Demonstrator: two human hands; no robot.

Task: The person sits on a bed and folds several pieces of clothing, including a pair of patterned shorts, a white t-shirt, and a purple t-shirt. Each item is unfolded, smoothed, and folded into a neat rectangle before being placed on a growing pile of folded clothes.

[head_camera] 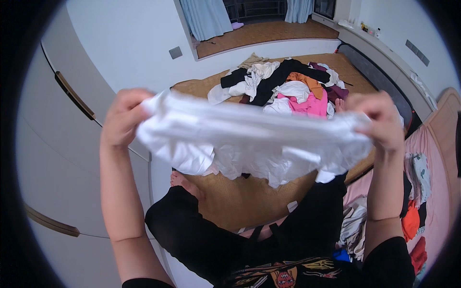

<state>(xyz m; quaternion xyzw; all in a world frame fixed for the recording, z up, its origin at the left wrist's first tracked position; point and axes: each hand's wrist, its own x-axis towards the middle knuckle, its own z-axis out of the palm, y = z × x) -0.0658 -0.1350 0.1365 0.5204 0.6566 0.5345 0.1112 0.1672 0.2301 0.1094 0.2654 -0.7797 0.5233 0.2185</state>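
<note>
A white garment [248,133], blurred by motion, is stretched between my two hands at chest height. My left hand [126,117] grips its left upper corner, and my right hand [378,120] pinches the right one. The cloth sags in loose folds over the woven mat [230,194], above my spread knees. Which kind of garment it is, I cannot tell. Beyond it lies a heap of mixed clothes, with a black garment [277,81], a pink garment [311,103] and an orange garment [306,82]; the cloth hides part of the heap's near side.
To my right, folded clothes [353,223] and an orange-red garment [410,221] lie on a pink sheet [439,172]. A wardrobe [72,172] with long handles stands at left. A window ledge [266,36] with light blue curtains [207,18] is at the back.
</note>
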